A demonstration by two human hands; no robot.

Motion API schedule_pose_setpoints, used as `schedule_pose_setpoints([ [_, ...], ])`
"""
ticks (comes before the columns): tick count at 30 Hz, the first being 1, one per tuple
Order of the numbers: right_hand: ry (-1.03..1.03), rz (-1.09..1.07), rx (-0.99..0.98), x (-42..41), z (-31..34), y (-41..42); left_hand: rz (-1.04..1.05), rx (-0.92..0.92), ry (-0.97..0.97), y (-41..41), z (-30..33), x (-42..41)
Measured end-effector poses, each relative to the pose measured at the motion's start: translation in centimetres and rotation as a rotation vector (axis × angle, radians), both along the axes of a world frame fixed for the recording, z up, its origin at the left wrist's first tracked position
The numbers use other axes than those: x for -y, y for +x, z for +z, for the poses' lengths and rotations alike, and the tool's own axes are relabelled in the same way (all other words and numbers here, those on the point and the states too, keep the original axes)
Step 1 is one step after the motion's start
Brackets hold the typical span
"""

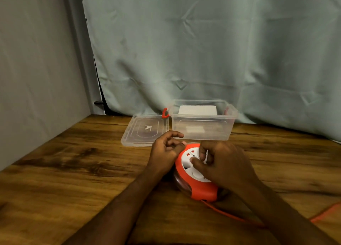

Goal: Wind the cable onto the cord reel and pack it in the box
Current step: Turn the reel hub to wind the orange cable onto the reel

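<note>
An orange cord reel [200, 190] with a white socket face lies flat on the wooden table. My right hand [220, 164] rests on its white top, thumb and fingers pinching a small white handle there. My left hand [167, 149] sits at the reel's left rim, fingers loosely curled, thumb tip touching the orange edge. An orange cable [228, 214] trails from the reel's near side toward the right table edge. Behind the reel stands the clear plastic box [202, 129], lid off, with red latches.
The clear lid [144, 130] lies flat left of the box. Something white shows inside the box at the back. A grey-green curtain [203, 51] hangs right behind the table, and a wall closes the left side.
</note>
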State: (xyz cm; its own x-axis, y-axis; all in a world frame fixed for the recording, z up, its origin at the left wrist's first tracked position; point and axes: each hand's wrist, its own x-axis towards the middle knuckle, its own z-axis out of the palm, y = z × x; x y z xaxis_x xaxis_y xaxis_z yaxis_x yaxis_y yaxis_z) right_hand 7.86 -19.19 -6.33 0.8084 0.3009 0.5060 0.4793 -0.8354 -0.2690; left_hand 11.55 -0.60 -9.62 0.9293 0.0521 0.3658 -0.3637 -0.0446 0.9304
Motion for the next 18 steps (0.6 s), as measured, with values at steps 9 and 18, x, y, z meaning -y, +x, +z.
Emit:
schedule_pose_setpoints([
  [9,-0.166,0.171,-0.224,2.5,3.0,-0.1,-0.004,-0.003,-0.005,0.0,-0.1,-0.1],
  [18,-0.158,0.122,-0.287,2.8,3.6,-0.4,0.010,0.005,0.009,0.2,-0.2,-0.1],
])
